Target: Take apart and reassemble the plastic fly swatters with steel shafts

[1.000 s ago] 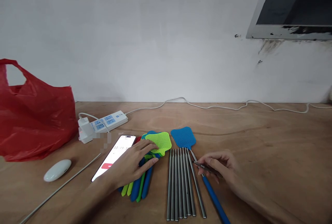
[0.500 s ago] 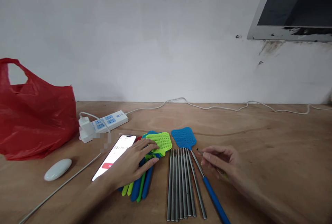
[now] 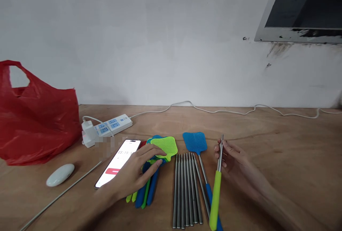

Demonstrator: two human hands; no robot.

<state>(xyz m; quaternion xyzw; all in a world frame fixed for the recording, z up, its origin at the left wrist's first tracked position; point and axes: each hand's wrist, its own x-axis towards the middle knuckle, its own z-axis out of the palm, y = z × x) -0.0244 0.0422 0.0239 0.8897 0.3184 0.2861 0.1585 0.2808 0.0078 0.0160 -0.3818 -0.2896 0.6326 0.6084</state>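
My right hand [image 3: 235, 158] pinches the steel rod of a yellow-green handle [image 3: 216, 199]. The rod points away from me, and the handle slants down toward the near edge. Under it lies a blue fly swatter [image 3: 195, 142], its steel shaft and blue handle partly covered. My left hand [image 3: 140, 168] lies with its fingers spread over a pile of coloured handles [image 3: 146, 191] and swatter heads. Its fingertips touch the yellow-green swatter head [image 3: 167, 146]. Between my hands, several steel rods [image 3: 184, 191] lie side by side.
A lit phone [image 3: 120, 159] lies beside my left wrist. Farther left are a white oval object [image 3: 60, 175], a power strip [image 3: 114, 124] and a red plastic bag [image 3: 37, 117]. A white cable [image 3: 219, 111] runs along the wall.
My right hand has turned the yellow-green handle so that it shows in full. The blue swatter's head has shifted right and its handle left. My left hand has barely moved.
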